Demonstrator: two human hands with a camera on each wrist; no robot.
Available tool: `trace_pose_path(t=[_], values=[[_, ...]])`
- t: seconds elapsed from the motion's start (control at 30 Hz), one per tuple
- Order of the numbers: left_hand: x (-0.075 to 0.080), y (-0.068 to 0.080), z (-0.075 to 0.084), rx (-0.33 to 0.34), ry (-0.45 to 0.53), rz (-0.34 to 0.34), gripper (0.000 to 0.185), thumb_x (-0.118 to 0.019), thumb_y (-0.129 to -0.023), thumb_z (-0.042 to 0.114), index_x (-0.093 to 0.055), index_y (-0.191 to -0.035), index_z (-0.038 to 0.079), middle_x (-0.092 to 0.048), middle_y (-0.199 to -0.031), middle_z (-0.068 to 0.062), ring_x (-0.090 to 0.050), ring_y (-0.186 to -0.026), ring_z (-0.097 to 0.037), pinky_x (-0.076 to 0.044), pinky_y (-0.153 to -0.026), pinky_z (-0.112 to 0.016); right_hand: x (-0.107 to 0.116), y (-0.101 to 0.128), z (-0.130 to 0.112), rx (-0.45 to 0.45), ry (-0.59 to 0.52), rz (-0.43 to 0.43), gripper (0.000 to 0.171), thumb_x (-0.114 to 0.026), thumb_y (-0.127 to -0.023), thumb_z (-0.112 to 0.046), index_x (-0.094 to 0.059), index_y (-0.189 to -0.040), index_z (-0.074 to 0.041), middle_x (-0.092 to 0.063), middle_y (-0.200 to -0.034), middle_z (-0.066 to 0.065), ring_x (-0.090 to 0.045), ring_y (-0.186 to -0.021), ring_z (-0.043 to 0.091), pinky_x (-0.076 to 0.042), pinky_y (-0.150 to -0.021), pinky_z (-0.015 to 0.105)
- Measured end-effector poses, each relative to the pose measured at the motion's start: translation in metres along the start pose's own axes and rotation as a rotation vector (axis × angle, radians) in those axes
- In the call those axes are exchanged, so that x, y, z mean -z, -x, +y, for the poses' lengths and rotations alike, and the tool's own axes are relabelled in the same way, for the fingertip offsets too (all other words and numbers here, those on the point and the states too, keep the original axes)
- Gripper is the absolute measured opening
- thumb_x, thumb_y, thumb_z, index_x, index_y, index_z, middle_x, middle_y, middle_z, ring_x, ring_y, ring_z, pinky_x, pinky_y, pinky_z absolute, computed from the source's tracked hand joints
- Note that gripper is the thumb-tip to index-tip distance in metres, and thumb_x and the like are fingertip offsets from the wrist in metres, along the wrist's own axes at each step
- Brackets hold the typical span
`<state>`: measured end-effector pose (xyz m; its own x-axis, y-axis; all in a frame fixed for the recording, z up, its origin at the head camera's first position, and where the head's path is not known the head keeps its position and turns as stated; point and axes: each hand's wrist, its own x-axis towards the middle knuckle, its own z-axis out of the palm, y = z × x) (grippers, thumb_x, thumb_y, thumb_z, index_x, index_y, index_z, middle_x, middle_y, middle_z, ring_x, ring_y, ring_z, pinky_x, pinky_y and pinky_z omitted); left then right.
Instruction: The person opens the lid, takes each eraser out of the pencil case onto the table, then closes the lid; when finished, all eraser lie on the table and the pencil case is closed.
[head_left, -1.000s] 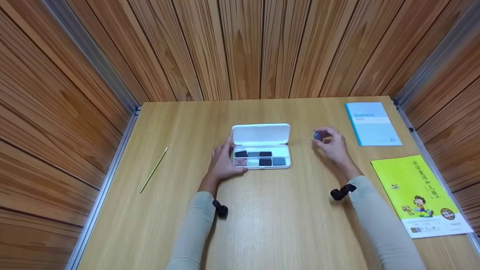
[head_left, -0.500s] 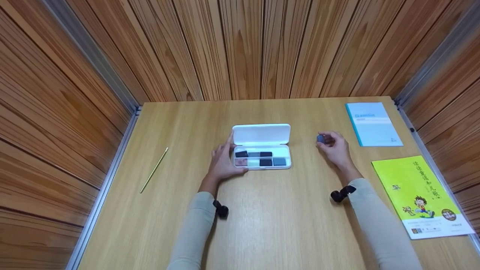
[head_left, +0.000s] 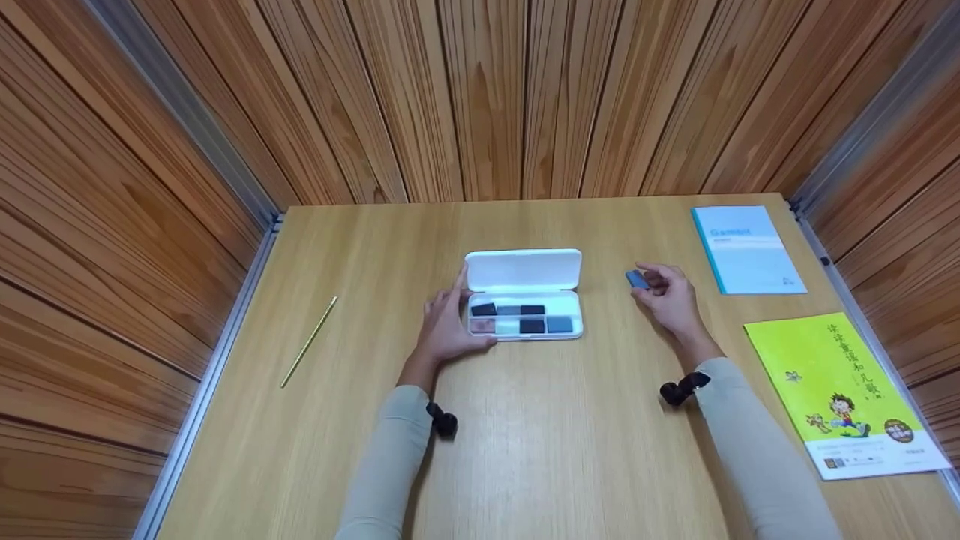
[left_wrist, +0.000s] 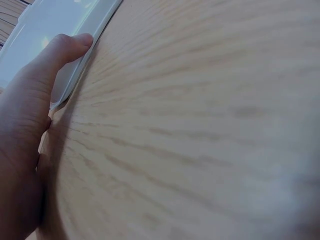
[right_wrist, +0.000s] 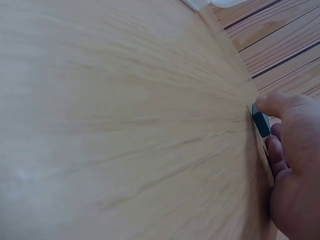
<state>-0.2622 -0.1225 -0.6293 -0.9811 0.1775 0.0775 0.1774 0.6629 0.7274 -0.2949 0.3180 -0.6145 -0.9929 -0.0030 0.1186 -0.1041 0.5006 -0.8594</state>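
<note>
A white hinged plastic case [head_left: 568, 303] stands with its lid raised in the middle of the table in the head view. Two rows of compartments in it hold several small blocks, among them a dark block [head_left: 532, 326], a blue-grey block [head_left: 559, 324] and a pinkish block [head_left: 481, 325]. My left hand [head_left: 448, 327] holds the case's left end, thumb on the front rim, fingers along the side toward the lid. To the right of the case, my right hand [head_left: 670, 296] pinches a small blue block [head_left: 636, 279] between thumb and fingers, close over the table.
On the left of the table lies a thin gold stick [head_left: 309, 341]. A pale blue booklet [head_left: 748, 249] is at the back right, with a yellow-green book [head_left: 841, 394] in front of it. Wood-panelled walls [head_left: 495, 97] enclose the table's back and sides.
The blue block has turned in my right fingers and now sticks out to the left. That hand has shifted slightly right and nearer. My left hand and the case stay in place.
</note>
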Motion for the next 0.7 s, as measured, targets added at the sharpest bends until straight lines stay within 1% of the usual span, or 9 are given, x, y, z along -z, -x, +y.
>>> trace_pose_path(t=[0.2, 0.33, 0.4, 0.47, 0.57, 0.63, 0.7], values=[[0.0, 0.0, 0.0, 0.008, 0.011, 0.001, 0.147, -0.1, -0.07, 0.057, -0.006, -0.182, 0.041, -0.063, -0.152, -0.005, -0.051, -0.143, -0.03, -0.03, -0.13, -0.059, 0.0, 0.0, -0.001, -0.007, -0.017, 0.012, 0.046, -0.075, -0.105, -0.002, -0.067, -0.15, 0.002, -0.061, -0.137, 0.031, -0.061, -0.117, 0.025, -0.047, -0.088, 0.003], [0.0, 0.0, 0.0, 0.005, 0.018, 0.0, 0.147, -0.1, -0.07, 0.056, -0.005, -0.182, 0.043, -0.062, -0.152, -0.005, -0.051, -0.144, -0.03, -0.027, -0.133, -0.061, 0.002, 0.002, -0.005, -0.04, -0.042, 0.022, 0.047, -0.074, -0.107, -0.006, -0.066, -0.153, -0.001, -0.061, -0.14, 0.029, -0.059, -0.117, 0.018, -0.047, -0.089, 0.003], [0.0, 0.0, 0.0, 0.001, 0.014, -0.002, 0.147, -0.1, -0.07, 0.057, -0.006, -0.182, 0.043, -0.062, -0.152, -0.004, -0.051, -0.144, -0.03, -0.026, -0.133, -0.061, 0.003, 0.003, -0.007, -0.046, -0.051, 0.024, 0.047, -0.074, -0.108, -0.008, -0.066, -0.154, -0.002, -0.061, -0.142, 0.028, -0.059, -0.116, 0.017, -0.047, -0.09, 0.004], [0.0, 0.0, 0.0, -0.002, 0.012, -0.002, 0.146, -0.1, -0.071, 0.057, -0.007, -0.182, 0.04, -0.063, -0.152, -0.004, -0.051, -0.143, -0.029, -0.025, -0.133, -0.061, 0.004, 0.004, -0.01, -0.041, -0.053, 0.02, 0.046, -0.073, -0.109, -0.009, -0.066, -0.154, -0.003, -0.061, -0.143, 0.027, -0.059, -0.116, 0.018, -0.046, -0.091, 0.005], [0.0, 0.0, 0.0, -0.01, 0.003, -0.003, 0.146, -0.1, -0.071, 0.056, -0.009, -0.183, 0.036, -0.065, -0.153, -0.005, -0.052, -0.141, -0.03, -0.028, -0.128, -0.061, 0.002, 0.007, -0.016, -0.014, -0.059, 0.015, 0.045, -0.074, -0.108, -0.009, -0.067, -0.151, -0.001, -0.062, -0.142, 0.028, -0.061, -0.116, 0.023, -0.047, -0.091, 0.006], [0.001, 0.0, 0.0, -0.015, 0.003, -0.004, 0.147, -0.1, -0.07, 0.056, -0.009, -0.183, 0.033, -0.066, -0.153, -0.006, -0.053, -0.139, -0.03, -0.029, -0.126, -0.06, -0.001, 0.009, -0.02, 0.007, -0.072, 0.015, 0.044, -0.075, -0.107, -0.006, -0.067, -0.15, 0.002, -0.062, -0.142, 0.028, -0.062, -0.117, 0.027, -0.047, -0.091, 0.005], [0.001, 0.0, -0.002, -0.02, 0.001, -0.008, 0.147, -0.1, -0.071, 0.056, -0.009, -0.183, 0.032, -0.065, -0.154, -0.007, -0.053, -0.139, -0.03, -0.03, -0.125, -0.06, -0.006, 0.013, -0.029, 0.023, -0.074, 0.015, 0.043, -0.074, -0.106, -0.001, -0.067, -0.147, 0.006, -0.061, -0.141, 0.031, -0.063, -0.117, 0.032, -0.047, -0.09, 0.004]])
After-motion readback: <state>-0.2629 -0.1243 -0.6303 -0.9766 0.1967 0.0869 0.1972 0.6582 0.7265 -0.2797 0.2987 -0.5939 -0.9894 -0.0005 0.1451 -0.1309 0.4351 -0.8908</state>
